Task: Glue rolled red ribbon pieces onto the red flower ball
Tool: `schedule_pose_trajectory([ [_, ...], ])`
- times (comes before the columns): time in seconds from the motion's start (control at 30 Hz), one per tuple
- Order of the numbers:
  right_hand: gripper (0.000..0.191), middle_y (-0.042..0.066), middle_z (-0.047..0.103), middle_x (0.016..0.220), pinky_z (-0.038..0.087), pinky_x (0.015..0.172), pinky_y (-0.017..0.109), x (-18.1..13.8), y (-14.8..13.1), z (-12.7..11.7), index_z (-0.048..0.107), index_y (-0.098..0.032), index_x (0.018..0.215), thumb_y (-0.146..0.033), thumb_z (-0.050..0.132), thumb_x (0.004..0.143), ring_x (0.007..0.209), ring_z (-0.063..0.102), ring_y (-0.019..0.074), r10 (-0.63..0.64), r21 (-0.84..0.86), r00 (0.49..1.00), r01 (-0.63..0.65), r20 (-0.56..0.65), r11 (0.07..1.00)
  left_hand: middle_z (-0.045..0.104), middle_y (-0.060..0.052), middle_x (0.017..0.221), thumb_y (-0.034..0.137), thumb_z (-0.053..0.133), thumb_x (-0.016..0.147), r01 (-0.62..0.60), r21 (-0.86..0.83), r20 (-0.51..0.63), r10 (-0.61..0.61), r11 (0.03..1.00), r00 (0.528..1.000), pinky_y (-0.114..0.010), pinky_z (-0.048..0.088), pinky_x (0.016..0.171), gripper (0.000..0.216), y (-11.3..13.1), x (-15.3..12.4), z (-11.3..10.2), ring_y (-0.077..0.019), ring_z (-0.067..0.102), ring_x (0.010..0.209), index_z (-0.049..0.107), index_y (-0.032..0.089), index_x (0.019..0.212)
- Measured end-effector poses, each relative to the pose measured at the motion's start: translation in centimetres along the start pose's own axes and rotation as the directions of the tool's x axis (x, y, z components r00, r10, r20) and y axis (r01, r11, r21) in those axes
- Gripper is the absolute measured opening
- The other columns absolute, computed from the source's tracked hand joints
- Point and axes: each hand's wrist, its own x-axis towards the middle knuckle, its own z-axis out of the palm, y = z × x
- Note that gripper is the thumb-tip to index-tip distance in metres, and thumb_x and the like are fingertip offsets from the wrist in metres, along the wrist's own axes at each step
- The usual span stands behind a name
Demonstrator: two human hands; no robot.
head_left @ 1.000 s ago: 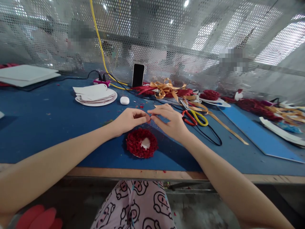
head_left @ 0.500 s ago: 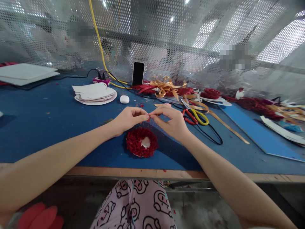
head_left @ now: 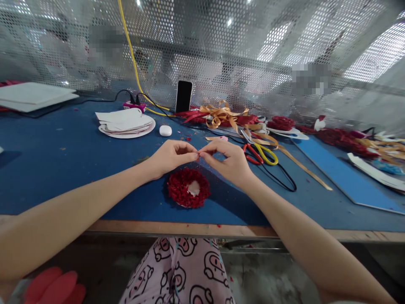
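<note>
From my feed, the left hand and right hand are pinched closed, fingertips meeting on a mostly hidden red bit — just beyond the ruffled red rosette on the blue worktop. I'd pinch lightly, clear of the ruffles.

On a table, a flower lies nearest the person, in front of the left hand and right hand, with papers behind to the left, a phone at the back, and scissors to the right.
</note>
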Motion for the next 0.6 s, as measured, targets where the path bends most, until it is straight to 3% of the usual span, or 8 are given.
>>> schedule_pose_trajectory([
  [0.2,0.014,0.001,0.076,0.084,0.054,0.077,0.034,0.1,0.0,-0.2,0.074,-0.024,0.088,-0.031,0.063,0.093,0.078,0.067,0.0166,0.060,-0.017,0.998,-0.061,-0.012,0.998,0.075,-0.005,0.082,0.046,0.081,0.068,-0.013,0.008,-0.010,0.013,1.000,1.000,-0.031,0.050,0.078,0.034,-0.1,0.1,0.0,-0.0158,0.063,0.076,0.077,0.016,0.084],
  [0.3,0.031,0.004,0.074,0.081,0.054,0.077,0.036,0.4,2.0,-1.4,0.073,-0.021,0.084,-0.038,0.052,0.098,0.078,0.068,0.0195,0.202,-0.156,0.971,-0.220,-0.123,0.963,0.076,-0.005,0.082,0.044,0.077,0.074,-0.009,0.080,-0.036,0.012,0.997,0.999,-0.030,0.050,0.077,0.028,-0.1,0.1,-0.1,-0.0165,0.064,0.077,0.077,0.017,0.081],
  [0.37,0.035,0.009,0.073,0.080,0.052,0.083,0.042,0.4,4.0,-2.4,0.072,-0.019,0.079,-0.038,0.050,0.098,0.082,0.068,0.0245,0.285,-0.407,0.945,-0.328,-0.164,0.853,0.077,-0.006,0.083,0.044,0.075,0.077,0.000,0.123,-0.050,0.006,0.992,0.999,-0.030,0.049,0.075,0.027,-0.1,0.2,-0.1,-0.0162,0.064,0.076,0.077,0.017,0.081],
  [0.47,0.036,0.019,0.071,0.088,0.048,0.092,0.054,-0.1,7.2,-3.4,0.071,-0.014,0.077,-0.047,0.063,0.088,0.095,0.066,0.0357,0.473,-0.689,0.868,-0.437,-0.153,0.579,0.078,-0.007,0.086,0.046,0.073,0.080,0.011,0.150,-0.050,-0.004,0.989,0.999,-0.029,0.049,0.072,0.029,-0.3,0.4,-0.3,-0.0165,0.064,0.076,0.077,0.017,0.082],
  [0.53,0.041,0.019,0.070,0.087,0.050,0.089,0.053,-0.6,8.8,-3.5,0.069,-0.013,0.076,-0.053,0.064,0.085,0.093,0.067,0.0363,0.556,-0.753,0.828,-0.407,-0.066,0.517,0.078,-0.008,0.088,0.047,0.072,0.080,0.019,0.153,-0.056,-0.010,0.988,0.998,-0.029,0.048,0.070,0.030,-0.5,0.5,-0.4,-0.0169,0.064,0.076,0.076,0.017,0.083],
  [0.6,0.033,0.016,0.070,0.084,0.052,0.085,0.048,-1.1,9.9,-3.4,0.067,-0.016,0.075,-0.047,0.065,0.085,0.088,0.068,0.0332,0.566,-0.761,0.824,-0.381,-0.023,0.525,0.078,-0.008,0.088,0.046,0.072,0.080,0.028,0.149,-0.067,-0.018,0.988,0.998,-0.029,0.048,0.068,0.030,-0.6,0.6,-0.5,-0.0165,0.064,0.075,0.075,0.016,0.083],
])
